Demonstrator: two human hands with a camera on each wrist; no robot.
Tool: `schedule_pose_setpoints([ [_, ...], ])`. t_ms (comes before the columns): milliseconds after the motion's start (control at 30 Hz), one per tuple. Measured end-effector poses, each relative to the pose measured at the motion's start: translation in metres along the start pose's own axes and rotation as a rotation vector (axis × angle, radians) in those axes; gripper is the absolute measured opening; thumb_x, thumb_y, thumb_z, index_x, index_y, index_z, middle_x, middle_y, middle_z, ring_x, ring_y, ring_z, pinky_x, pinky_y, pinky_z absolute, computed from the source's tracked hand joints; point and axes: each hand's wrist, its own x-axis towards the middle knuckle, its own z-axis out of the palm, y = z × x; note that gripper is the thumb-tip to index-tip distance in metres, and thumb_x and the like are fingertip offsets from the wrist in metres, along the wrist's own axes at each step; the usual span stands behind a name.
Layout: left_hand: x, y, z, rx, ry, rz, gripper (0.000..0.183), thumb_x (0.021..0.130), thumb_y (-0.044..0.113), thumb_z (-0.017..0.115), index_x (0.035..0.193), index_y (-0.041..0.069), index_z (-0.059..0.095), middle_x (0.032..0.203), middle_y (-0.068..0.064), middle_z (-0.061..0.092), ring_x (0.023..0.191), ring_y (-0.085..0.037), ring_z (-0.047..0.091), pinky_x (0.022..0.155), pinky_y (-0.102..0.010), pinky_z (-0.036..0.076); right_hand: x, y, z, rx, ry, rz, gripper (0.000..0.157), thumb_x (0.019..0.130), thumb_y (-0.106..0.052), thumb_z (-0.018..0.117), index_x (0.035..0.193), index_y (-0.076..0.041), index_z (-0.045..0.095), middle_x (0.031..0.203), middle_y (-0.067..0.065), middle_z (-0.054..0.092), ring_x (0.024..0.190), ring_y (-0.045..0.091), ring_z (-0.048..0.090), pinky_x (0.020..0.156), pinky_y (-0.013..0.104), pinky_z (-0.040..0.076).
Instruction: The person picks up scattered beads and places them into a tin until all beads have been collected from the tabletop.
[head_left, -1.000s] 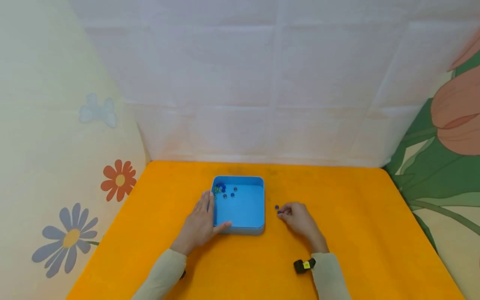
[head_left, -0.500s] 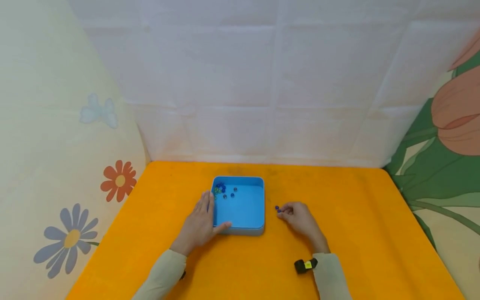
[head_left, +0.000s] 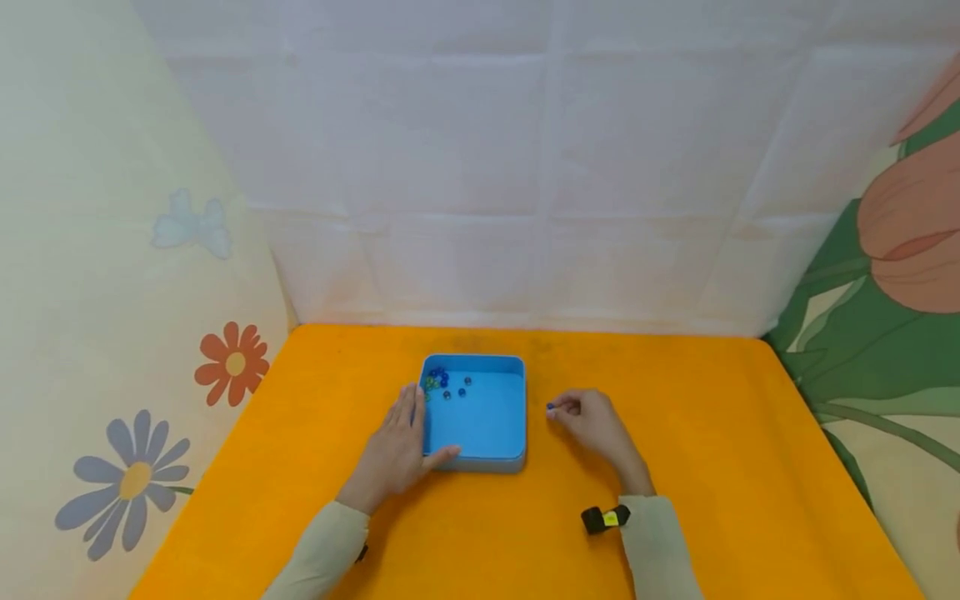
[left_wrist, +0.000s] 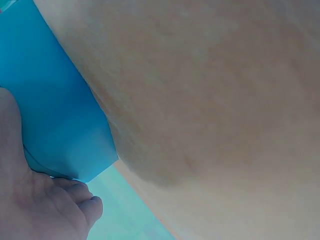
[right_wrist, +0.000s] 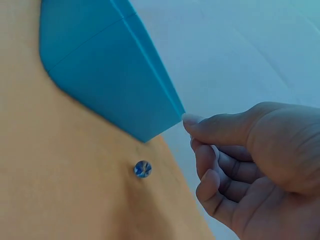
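Note:
A square light-blue box (head_left: 487,417) stands on the orange table, with several blue, green and dark marbles (head_left: 444,379) gathered mostly at its back left. My left hand (head_left: 393,454) rests against the box, straight fingers along its left wall and thumb on the front rim. Right of the box, my right hand (head_left: 596,425) pinches a small blue marble (head_left: 551,406) between thumb and forefinger. In the right wrist view the thumb covers that marble, while a second blue marble (right_wrist: 142,169) lies on the table. The left wrist view is mostly filled by blurred skin.
The orange table (head_left: 720,433) extends on both sides of the box. A white sheet (head_left: 465,167) hangs behind it. Flower-printed cloths (head_left: 90,317) flank the table. A black strap device (head_left: 604,520) sits at the right wrist.
My right hand has risen slightly from the table with a blue marble at its fingertips. The other blue marble beside it is now out of sight in the head view. The left hand stays put.

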Motion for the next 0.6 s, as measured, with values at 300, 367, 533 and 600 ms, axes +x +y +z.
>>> schedule_pose_setpoints([
  [300,-0.002,-0.002,0.005,-0.004,-0.025,0.003,0.119,0.094,0.082,0.045,0.165,-0.007,0.01,0.175,-0.028,0.009,0.163,-0.045,0.016,0.13,-0.057,0.029,0.007,-0.018,0.002,0.029,-0.033,-0.053,0.017,0.099,-0.02,0.074,0.109,-0.006,0.077,0.099,0.012,0.077,0.078,0.019,0.064,0.07,0.025,0.055],
  [367,-0.001,-0.002,0.005,-0.001,-0.016,0.009,0.119,0.095,0.082,0.045,0.165,-0.008,0.01,0.175,-0.029,0.009,0.163,-0.045,0.016,0.13,-0.057,0.029,0.01,-0.024,0.003,0.034,-0.03,-0.058,0.018,0.099,-0.022,0.074,0.11,-0.007,0.077,0.1,0.012,0.076,0.079,0.02,0.064,0.069,0.026,0.056],
  [533,0.0,-0.002,0.004,0.011,0.0,0.016,0.118,0.095,0.081,0.046,0.165,-0.008,0.011,0.175,-0.029,0.01,0.163,-0.045,0.016,0.129,-0.056,0.03,0.017,-0.041,0.002,0.001,-0.029,-0.092,0.021,0.1,-0.027,0.074,0.112,-0.01,0.077,0.099,0.007,0.075,0.082,0.02,0.062,0.07,0.029,0.057],
  [600,0.0,-0.002,0.003,0.008,0.003,0.012,0.119,0.095,0.081,0.047,0.165,-0.007,0.011,0.175,-0.028,0.01,0.163,-0.045,0.016,0.129,-0.056,0.03,0.02,-0.049,0.001,-0.016,-0.036,-0.103,0.023,0.1,-0.028,0.073,0.114,-0.01,0.076,0.099,0.005,0.074,0.084,0.019,0.062,0.071,0.029,0.057],
])
